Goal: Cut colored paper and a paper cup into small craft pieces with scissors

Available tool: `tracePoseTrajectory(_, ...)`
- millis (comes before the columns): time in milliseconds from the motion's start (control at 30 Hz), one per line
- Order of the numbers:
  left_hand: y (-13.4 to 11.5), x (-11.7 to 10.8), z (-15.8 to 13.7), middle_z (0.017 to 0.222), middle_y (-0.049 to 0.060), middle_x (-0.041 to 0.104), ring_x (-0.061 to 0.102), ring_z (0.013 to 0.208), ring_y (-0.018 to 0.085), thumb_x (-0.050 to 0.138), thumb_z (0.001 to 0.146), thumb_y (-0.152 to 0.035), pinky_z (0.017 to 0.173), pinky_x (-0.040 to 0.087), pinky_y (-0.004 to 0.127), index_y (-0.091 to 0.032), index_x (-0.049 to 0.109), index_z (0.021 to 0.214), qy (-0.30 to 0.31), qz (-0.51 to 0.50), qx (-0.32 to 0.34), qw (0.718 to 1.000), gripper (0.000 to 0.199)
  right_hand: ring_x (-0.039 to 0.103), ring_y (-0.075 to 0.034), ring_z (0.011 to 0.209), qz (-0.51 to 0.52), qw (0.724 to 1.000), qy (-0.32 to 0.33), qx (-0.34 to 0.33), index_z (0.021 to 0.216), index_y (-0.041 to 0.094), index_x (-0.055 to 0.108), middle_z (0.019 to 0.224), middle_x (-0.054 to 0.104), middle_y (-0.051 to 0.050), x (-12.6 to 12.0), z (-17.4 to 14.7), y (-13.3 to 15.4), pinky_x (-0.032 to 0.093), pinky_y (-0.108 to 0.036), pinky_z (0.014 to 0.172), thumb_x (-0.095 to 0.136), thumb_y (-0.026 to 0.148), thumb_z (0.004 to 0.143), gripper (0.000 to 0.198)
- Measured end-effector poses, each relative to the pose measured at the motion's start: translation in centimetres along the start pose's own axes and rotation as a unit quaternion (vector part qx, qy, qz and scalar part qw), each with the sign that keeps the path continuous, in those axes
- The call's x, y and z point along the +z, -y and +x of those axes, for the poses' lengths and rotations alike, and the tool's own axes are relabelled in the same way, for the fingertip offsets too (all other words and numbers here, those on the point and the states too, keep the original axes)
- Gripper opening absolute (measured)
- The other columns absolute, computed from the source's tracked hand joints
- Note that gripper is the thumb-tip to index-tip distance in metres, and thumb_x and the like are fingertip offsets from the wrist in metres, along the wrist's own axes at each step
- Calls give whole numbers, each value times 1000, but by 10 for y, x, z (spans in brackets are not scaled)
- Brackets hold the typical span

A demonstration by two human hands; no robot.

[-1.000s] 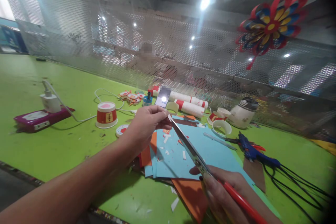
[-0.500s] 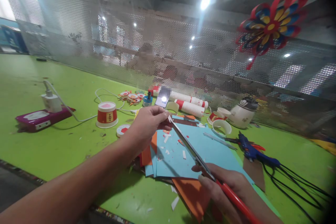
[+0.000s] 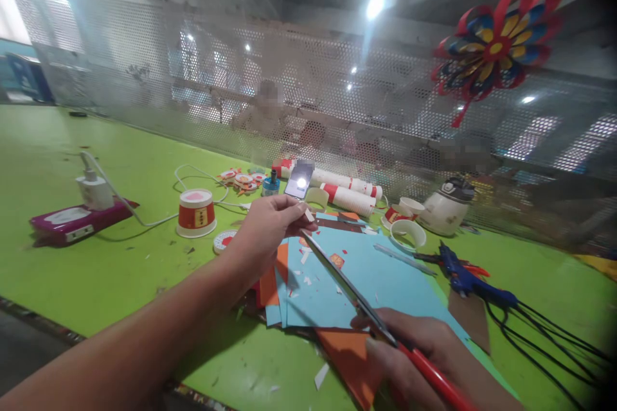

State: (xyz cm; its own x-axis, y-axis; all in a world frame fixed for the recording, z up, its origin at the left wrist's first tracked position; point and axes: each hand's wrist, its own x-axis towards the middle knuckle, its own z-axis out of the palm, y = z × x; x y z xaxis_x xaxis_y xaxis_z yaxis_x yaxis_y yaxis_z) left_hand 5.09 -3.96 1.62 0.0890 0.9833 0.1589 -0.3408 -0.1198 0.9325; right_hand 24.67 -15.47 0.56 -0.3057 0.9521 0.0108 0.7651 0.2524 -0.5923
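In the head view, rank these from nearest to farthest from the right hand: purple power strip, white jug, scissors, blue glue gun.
Starting from the right hand:
1. Scissors: held in it.
2. Blue glue gun: ahead, to its right.
3. White jug: farther back, beyond the glue gun.
4. Purple power strip: far over on the left.

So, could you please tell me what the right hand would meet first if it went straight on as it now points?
With the scissors leading, the right hand would probably meet the left hand first, though depth along that line is unclear.
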Motion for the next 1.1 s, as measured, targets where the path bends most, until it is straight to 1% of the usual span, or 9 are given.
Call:
tracePoseTrajectory(167,3,-2,-1,61,4,63,60,56,12,62,76,-17,59,50,24,-11,60,63,3,-3,24,1000,14,50,-12,40,49,993,-93,43,92,22,68,44,54,4,9,0,-10,38,-18,40,47,54,86,39)
tracePoseTrajectory(333,3,-3,-3,66,5,64,60,63,12,63,77,-22,61,48,23,-12,62,66,-9,1,52,999,15,51,-12,39,72,994,-77,38,99,21,65,50,57,3,12,2,-13,39,-19,40,42,57,88,44)
tracePoseTrajectory(467,4,-3,-5,69,5,66,60,66,13,63,77,-25,63,48,24,-13,64,68,7,-8,47,999,15,55,-14,55,47,995,-91,-4,96,21,66,64,62,0,10,5,-9,41,-21,48,40,52,89,42)
tracePoseTrajectory(600,5,-2,-7,69,6,65,60,67,13,64,76,-26,64,49,25,-13,65,66,14,-13,42,999,17,54,-16,63,51,993,-111,-2,98,23,66,69,62,0,12,5,-5,42,-22,56,39,54,88,43)
tracePoseTrajectory(667,5,-1,-7,69,6,65,60,67,13,64,76,-26,65,49,25,-12,65,65,16,-10,40,999,17,52,-15,60,56,991,-121,0,97,22,67,68,60,1,13,4,-3,41,-22,54,38,56,88,45)
tracePoseTrajectory(800,7,3,-8,69,5,65,60,67,13,65,76,-26,66,50,26,-12,66,67,12,-17,36,999,16,38,-9,46,47,991,-123,2,97,22,66,62,54,4,14,3,-2,36,-22,47,39,56,88,44)
tracePoseTrajectory(867,8,4,-8,69,5,65,60,67,13,65,75,-26,66,51,27,-12,67,68,11,-28,37,999,16,41,-10,49,47,991,-122,1,99,23,66,62,53,4,15,4,-2,37,-21,48,39,56,88,44)
tracePoseTrajectory(967,9,5,-10,69,5,65,61,67,13,66,75,-25,68,51,28,-11,66,69,4,-41,43,998,15,52,-14,60,59,991,-124,-7,100,23,65,68,60,1,16,4,-4,41,-22,54,38,55,89,44)
tracePoseTrajectory(1100,10,6,-12,70,5,66,61,66,14,65,75,-25,69,52,28,-11,66,70,-6,-38,46,998,15,53,-14,59,60,993,-104,-9,103,21,64,68,60,0,15,4,-8,40,-23,52,38,53,90,43)
